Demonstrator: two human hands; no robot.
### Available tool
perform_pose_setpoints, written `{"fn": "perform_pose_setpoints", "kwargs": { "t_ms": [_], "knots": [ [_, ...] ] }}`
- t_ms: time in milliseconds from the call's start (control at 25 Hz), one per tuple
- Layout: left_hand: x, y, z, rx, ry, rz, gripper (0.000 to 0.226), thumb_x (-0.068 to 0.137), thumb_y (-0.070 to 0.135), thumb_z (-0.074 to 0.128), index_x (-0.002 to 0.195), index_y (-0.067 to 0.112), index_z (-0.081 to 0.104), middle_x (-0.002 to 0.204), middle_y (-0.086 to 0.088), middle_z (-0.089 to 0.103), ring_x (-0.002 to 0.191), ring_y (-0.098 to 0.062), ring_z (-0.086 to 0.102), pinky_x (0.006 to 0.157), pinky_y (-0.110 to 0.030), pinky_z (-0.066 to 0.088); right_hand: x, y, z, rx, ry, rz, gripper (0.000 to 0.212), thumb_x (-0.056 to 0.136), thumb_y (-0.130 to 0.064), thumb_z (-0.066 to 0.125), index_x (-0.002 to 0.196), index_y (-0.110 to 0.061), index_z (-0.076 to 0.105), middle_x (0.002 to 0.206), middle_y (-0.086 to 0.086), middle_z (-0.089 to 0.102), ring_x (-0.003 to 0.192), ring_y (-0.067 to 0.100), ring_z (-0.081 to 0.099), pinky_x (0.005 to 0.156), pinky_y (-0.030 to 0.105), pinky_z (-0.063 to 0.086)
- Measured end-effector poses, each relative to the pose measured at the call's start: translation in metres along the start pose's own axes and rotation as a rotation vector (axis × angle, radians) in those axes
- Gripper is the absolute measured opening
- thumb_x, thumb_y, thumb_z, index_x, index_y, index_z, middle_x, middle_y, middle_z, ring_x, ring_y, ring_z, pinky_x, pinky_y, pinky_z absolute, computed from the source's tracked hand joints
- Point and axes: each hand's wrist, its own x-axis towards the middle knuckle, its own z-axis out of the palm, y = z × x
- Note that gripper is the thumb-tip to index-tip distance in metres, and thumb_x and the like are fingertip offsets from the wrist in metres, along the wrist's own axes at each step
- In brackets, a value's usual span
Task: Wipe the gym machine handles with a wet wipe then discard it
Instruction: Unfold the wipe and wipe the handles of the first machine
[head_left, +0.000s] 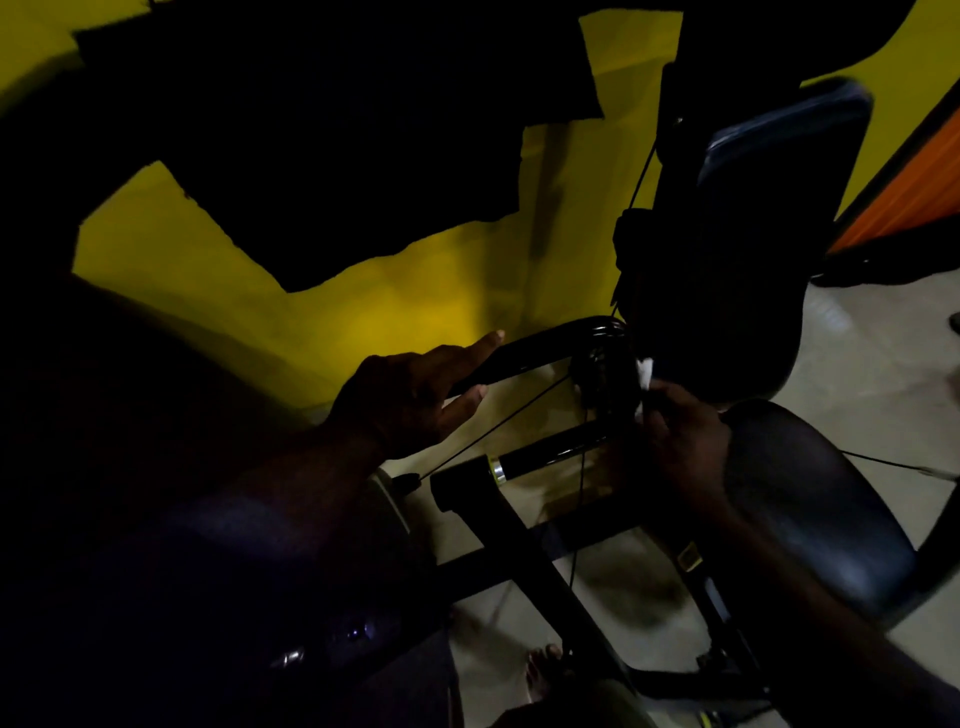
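Where the view is nearest, at bottom centre, a bare foot (540, 670) stands on the pale tiled floor (857, 364).

Lower right: black padded vinyl seat (815, 509), beside the work.

Centre right: right hand (685, 436), fingertips pinched on a small white crumpled wet wipe (644, 374). The wipe is held up at the dark joint where the curved bar ends, presumably to scrub there; contact is too dark to tell.

Centre: straight black handle with chrome ring (540, 454), no hand on it, probably still to be wiped.

Centre left: left hand (415, 400), fingers straight and laid along the curved glossy black handle bar (535, 348), apparently steadying it against the wiping.

Upper right: black padded backrest (769, 208).

Farthest: yellow wall (415, 306).
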Motion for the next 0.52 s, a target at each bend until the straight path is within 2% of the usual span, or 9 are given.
{"fn": "perform_pose_setpoints", "kwargs": {
  "t_ms": [80, 120, 200, 240, 320, 400, 440, 520],
  "knots": [
    [0.001, 0.0, 0.0, 0.014, -0.014, 0.015, 0.064, 0.104, 0.057, 0.038, 0.163, 0.045, 0.015, 0.134, 0.013, 0.065, 0.073, -0.018, 0.069, 0.053, -0.033, 0.054, 0.017, 0.008, -0.013, -0.042, -0.105, 0.138, 0.016, 0.095, -0.01, 0.069, 0.106, -0.016, 0.078, 0.09, -0.007, 0.07, 0.091, 0.011, 0.073, 0.07, -0.001, 0.042],
    [0.001, 0.0, 0.0, 0.02, -0.017, 0.021, 0.064, 0.104, 0.057, 0.038, 0.163, 0.045, 0.014, 0.134, 0.013, 0.065, 0.072, -0.018, 0.069, 0.053, -0.034, 0.054, 0.034, 0.0, -0.021, 0.029, -0.121, 0.16, 0.014, 0.095, -0.011, 0.07, 0.101, -0.021, 0.078, 0.085, -0.01, 0.071, 0.085, 0.006, 0.072, 0.07, 0.004, 0.045],
    [0.0, 0.001, -0.001, 0.015, -0.024, 0.013, 0.065, 0.104, 0.058, 0.037, 0.163, 0.045, 0.012, 0.135, 0.014, 0.064, 0.073, -0.018, 0.069, 0.054, -0.034, 0.055, 0.062, -0.031, -0.029, 0.205, -0.174, 0.086, 0.02, 0.096, -0.011, 0.07, 0.102, -0.028, 0.077, 0.082, -0.018, 0.075, 0.084, 0.006, 0.071, 0.074, 0.02, 0.053],
    [0.0, 0.001, -0.001, 0.016, -0.031, 0.007, 0.065, 0.104, 0.059, 0.036, 0.163, 0.046, 0.01, 0.136, 0.015, 0.064, 0.073, -0.017, 0.069, 0.054, -0.034, 0.055, 0.071, -0.042, -0.027, 0.321, -0.262, 0.087, 0.019, 0.097, -0.008, 0.067, 0.106, -0.022, 0.077, 0.085, -0.016, 0.077, 0.084, 0.006, 0.072, 0.075, 0.021, 0.055],
    [0.0, 0.002, -0.003, 0.014, -0.035, 0.008, 0.065, 0.104, 0.059, 0.036, 0.163, 0.047, 0.009, 0.135, 0.015, 0.064, 0.073, -0.017, 0.069, 0.054, -0.034, 0.055, 0.076, -0.056, -0.021, 0.444, -0.461, 0.207, 0.024, 0.1, 0.001, 0.055, 0.107, -0.009, 0.075, 0.088, -0.002, 0.076, 0.078, 0.007, 0.072, 0.072, 0.022, 0.056],
    [0.0, 0.003, -0.003, 0.003, -0.033, 0.007, 0.065, 0.104, 0.06, 0.036, 0.162, 0.047, 0.01, 0.133, 0.015, 0.065, 0.074, -0.016, 0.07, 0.053, -0.035, 0.055, 0.085, -0.046, -0.022, 0.441, -0.561, 0.289, 0.034, 0.097, 0.006, 0.045, 0.105, -0.01, 0.073, 0.096, 0.012, 0.073, 0.082, 0.02, 0.071, 0.076, 0.033, 0.055],
    [0.0, 0.003, -0.004, -0.004, -0.03, 0.006, 0.065, 0.104, 0.059, 0.036, 0.162, 0.047, 0.011, 0.133, 0.015, 0.065, 0.074, -0.016, 0.07, 0.053, -0.035, 0.055, 0.086, -0.035, -0.024, 0.431, -0.588, 0.302, 0.035, 0.096, 0.007, 0.044, 0.104, -0.01, 0.073, 0.098, 0.014, 0.072, 0.084, 0.024, 0.07, 0.078, 0.036, 0.055],
    [0.0, 0.003, -0.004, -0.005, -0.022, 0.003, 0.064, 0.104, 0.059, 0.036, 0.163, 0.046, 0.014, 0.133, 0.015, 0.065, 0.074, -0.017, 0.07, 0.054, -0.034, 0.055, 0.077, -0.013, -0.026, 0.405, -0.651, 0.305, 0.032, 0.097, 0.009, 0.045, 0.102, -0.009, 0.071, 0.095, 0.009, 0.075, 0.084, 0.023, 0.072, 0.076, 0.035, 0.056]
  ]
}}
